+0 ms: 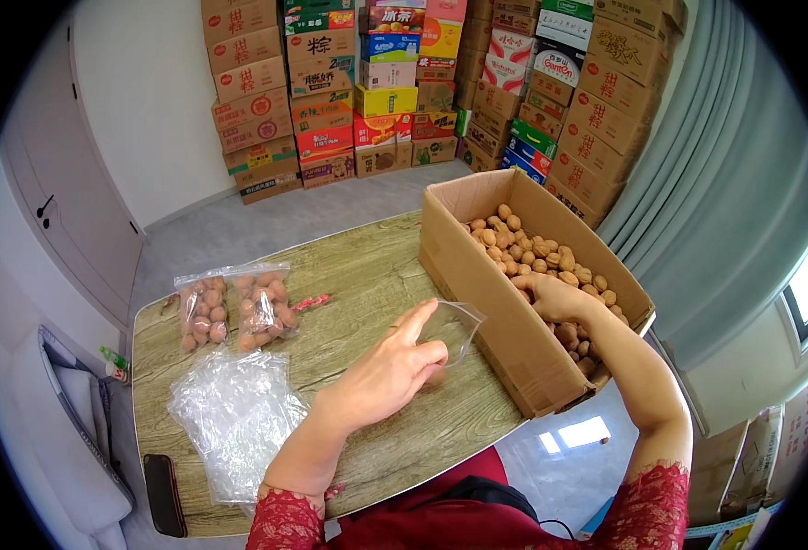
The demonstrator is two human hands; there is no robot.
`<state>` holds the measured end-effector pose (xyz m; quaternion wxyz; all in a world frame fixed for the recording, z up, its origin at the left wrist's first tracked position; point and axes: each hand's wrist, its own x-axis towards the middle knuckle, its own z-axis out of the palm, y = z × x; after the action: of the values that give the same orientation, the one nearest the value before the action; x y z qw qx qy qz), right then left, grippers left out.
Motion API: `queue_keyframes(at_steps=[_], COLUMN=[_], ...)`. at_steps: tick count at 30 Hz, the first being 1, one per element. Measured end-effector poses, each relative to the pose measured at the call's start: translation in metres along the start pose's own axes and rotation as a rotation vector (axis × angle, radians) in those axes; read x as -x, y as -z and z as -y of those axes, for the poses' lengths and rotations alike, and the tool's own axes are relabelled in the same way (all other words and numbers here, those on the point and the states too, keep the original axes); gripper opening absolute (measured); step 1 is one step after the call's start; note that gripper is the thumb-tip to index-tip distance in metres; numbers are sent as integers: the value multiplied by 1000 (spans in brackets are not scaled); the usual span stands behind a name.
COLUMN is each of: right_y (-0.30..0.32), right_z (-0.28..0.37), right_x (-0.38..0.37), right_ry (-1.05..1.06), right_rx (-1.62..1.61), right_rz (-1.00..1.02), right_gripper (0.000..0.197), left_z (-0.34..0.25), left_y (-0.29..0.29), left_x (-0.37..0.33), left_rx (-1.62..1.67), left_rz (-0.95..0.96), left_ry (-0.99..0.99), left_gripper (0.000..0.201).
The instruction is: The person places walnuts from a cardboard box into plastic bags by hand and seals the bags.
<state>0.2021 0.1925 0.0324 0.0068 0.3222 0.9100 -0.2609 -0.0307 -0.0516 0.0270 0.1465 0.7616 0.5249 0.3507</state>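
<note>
My left hand [384,374] is closed on the rim of a clear plastic bag [462,335], above the table beside the box. The bag's mouth is spread toward the box, and a blurred brown shape shows under my fingers. Inside the long cardboard box [482,316], my right hand [553,300] curls its fingers down among loose walnuts [514,243]. The fingertips are hidden, so what they grip cannot be made out. Two filled clear bags of walnuts, a left one [204,313] and a right one [263,307], lie side by side at the table's far left.
A pile of clear plastic bags [234,412] covers the near left of the wood-patterned table [358,247]. A dark phone [164,495] lies at the left corner. Red wrappers [310,302] lie by the filled bags. Stacked cartons [326,119] line the back wall.
</note>
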Motion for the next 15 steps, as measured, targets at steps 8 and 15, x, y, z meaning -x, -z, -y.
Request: queue_keyframes(at_steps=[8, 15], right_y=[42, -13], right_z=[37, 129], right_x=[13, -14], right_ry=[86, 564], right_rx=[-74, -173], right_rz=[-502, -508], right_gripper=[39, 34], left_z=[1, 2], left_y=[-1, -5], left_x=[-4, -4], left_rx=[61, 55], left_rz=[7, -120], left_ry=[13, 46], left_gripper=[6, 7])
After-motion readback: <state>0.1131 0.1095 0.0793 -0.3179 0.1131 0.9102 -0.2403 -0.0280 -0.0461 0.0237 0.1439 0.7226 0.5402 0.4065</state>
